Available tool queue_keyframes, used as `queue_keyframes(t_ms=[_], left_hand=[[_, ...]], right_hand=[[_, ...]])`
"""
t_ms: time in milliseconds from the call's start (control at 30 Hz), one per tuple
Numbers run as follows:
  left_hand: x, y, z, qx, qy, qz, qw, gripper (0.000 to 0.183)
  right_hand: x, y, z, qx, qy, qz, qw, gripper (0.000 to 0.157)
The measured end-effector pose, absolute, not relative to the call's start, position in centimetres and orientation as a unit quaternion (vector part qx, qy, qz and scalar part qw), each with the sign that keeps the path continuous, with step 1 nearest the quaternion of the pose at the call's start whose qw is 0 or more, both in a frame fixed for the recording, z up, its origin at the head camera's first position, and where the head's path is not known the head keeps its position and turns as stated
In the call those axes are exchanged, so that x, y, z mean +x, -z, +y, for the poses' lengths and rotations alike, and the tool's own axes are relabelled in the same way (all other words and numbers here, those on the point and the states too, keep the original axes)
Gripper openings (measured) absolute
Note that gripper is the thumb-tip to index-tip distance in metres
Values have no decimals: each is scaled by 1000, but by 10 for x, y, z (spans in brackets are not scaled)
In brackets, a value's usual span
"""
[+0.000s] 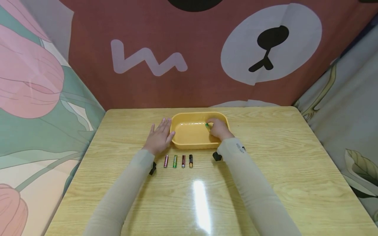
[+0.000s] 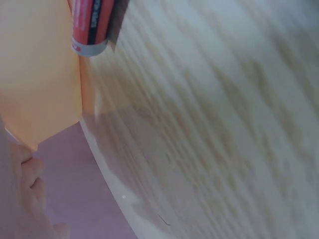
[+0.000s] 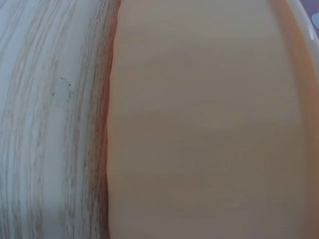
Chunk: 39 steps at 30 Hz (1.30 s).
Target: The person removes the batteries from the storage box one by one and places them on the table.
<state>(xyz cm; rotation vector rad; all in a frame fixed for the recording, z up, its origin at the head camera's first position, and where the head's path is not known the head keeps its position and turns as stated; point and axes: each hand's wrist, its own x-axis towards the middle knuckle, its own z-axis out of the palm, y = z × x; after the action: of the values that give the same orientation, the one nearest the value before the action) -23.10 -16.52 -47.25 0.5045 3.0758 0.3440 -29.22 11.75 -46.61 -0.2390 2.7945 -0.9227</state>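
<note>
A yellow tray (image 1: 193,146) stands near the table's back edge. Inside its right part, my right hand (image 1: 220,128) pinches a green battery (image 1: 208,127), partly hidden by the fingers. My left hand (image 1: 158,137) rests against the tray's left side with its fingers extended. In front of the tray lie a pink battery (image 1: 166,161), a green-labelled battery (image 1: 175,161), a dark red battery (image 1: 183,161) and a black and gold battery (image 1: 190,161), side by side in a row. The left wrist view catches one red battery end (image 2: 92,25) by the tray wall; the right wrist view shows mostly tray wall (image 3: 209,124).
The wood-grain table (image 1: 118,196) carries a bright light reflection in front. Behind it hangs a reddish-brown cloth (image 1: 147,88) with a cartoon face. Flower-patterned cloths flank the table. A small black device (image 1: 217,156) sits at the right wrist.
</note>
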Motion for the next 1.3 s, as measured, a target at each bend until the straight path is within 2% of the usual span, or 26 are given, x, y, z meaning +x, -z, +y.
queue_keyframes(t_ms=[300,567,933,1300], left_hand=[[-230,472,-165,160,-108,981,4,67],[-230,473,-165,157,-112,981,3,68],[-231,474,-165,163,-117,980,-7,69],[-232,477,-164,163,-122,979,-18,67]], right_hand=[[-293,464,117,-74,314,940,108,56],[-293,466,117,-84,293,948,90,54],[-292,467,117,-97,291,949,80,39],[-291,466,115,-103,370,921,64,53]])
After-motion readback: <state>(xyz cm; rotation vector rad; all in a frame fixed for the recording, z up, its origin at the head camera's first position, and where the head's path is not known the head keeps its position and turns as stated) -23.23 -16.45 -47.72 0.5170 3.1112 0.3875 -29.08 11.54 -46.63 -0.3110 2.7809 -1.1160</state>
